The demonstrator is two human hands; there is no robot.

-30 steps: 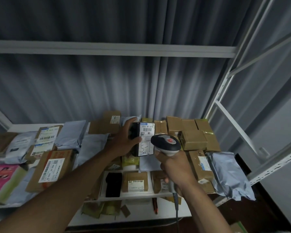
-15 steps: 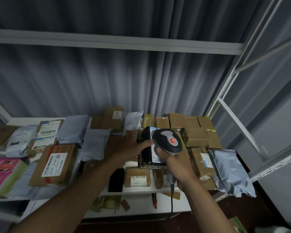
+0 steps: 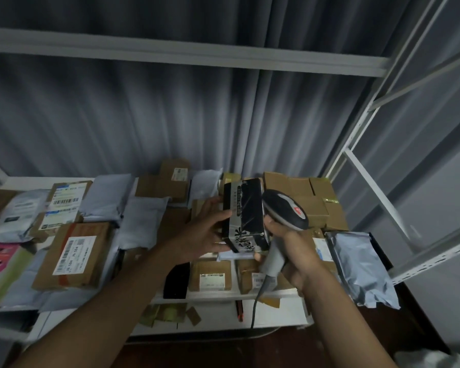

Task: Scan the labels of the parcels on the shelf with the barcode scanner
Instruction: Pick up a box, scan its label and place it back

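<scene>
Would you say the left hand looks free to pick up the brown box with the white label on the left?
Probably not yet: the left hand holds the black box; the brown box lies uncovered.

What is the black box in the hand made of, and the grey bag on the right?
The black box looks like printed card under shiny clear film: glints and creases show. The grey bag looks like soft plastic, wrinkled with a dull sheen. Neither is certain from sight alone.
</scene>
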